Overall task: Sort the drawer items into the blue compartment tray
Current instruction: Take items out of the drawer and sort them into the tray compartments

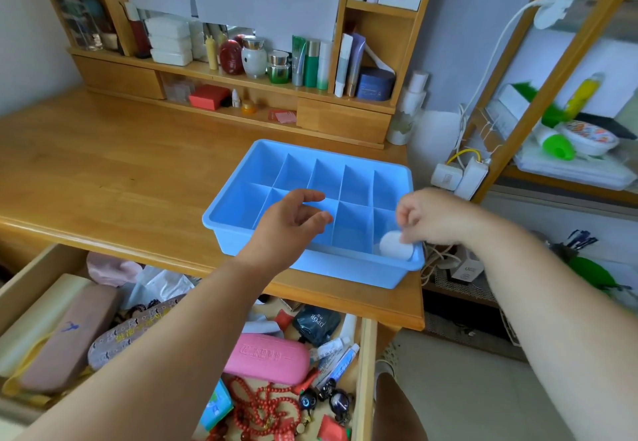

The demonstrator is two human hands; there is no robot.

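- Nearest, the open drawer (366,371) lies crammed: a pink case (267,357), red beads (262,406), small tubes (336,357) and a brown case (69,337) among the clutter.
- Above it, on the wooden surface (103,178), sits the blue compartment tray (310,268), close to the front edge.
- The left hand (290,223) hovers over the tray's near middle compartments, fingers loosely spread, holding nothing.
- The right hand (428,216) reaches over the tray's near right corner, fingers curled, touching a white rounded item (395,245) lying in that corner compartment; whether it pinches it, I cannot tell.
- Farther back, shelves (207,68) carry bottles and jars.
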